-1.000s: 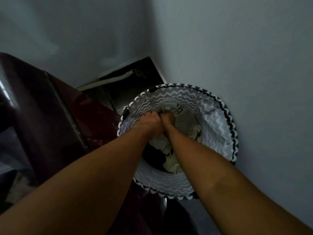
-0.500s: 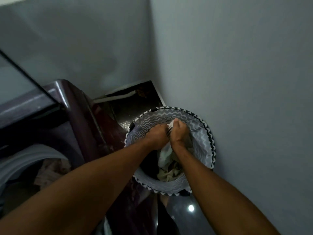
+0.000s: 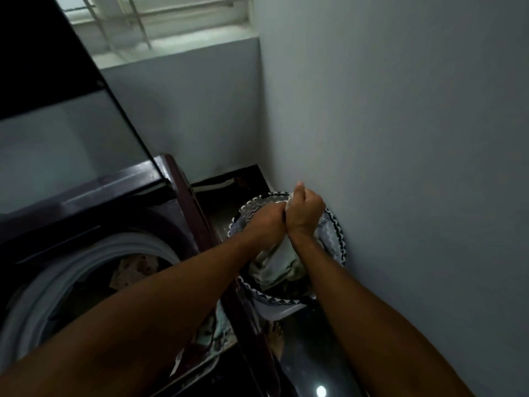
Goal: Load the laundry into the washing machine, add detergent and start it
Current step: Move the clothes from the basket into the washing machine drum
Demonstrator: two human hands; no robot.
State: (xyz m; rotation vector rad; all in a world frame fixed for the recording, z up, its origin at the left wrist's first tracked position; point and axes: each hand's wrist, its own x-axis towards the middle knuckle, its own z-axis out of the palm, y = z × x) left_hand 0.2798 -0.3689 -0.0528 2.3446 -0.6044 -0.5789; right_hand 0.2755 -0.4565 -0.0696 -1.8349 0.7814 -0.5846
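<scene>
Hands are close together over the basket (image 3: 340, 242), and both of your fists are wrapped tight around 1 pale cloth (image 3: 272, 265). Your left hand (image 3: 267, 217) and right hand (image 3: 305, 209) touch side by side, with a bit of cloth poking out between them at the top.

The cloth hangs down from your fists in a long bunch. Its long way runs up and down, from your hands into the basket. The low end looks to be resting inside the basket, on top of darker clothes, but it is dim in there and hard to be sure.

The basket stands in the corner, against the wall on your right. The washer (image 3: 183, 196) is on your left, just beside the basket, with its lid (image 3: 57, 67) up. The round tub (image 3: 86, 270) is open and some clothes seem to be in it already.

So the cloth has to go up first, then left. Your left arm is the 1 nearer the tub. Lift high enough for the hanging end to clear the basket rim and the washer's edge, or it may catch and drag.
</scene>
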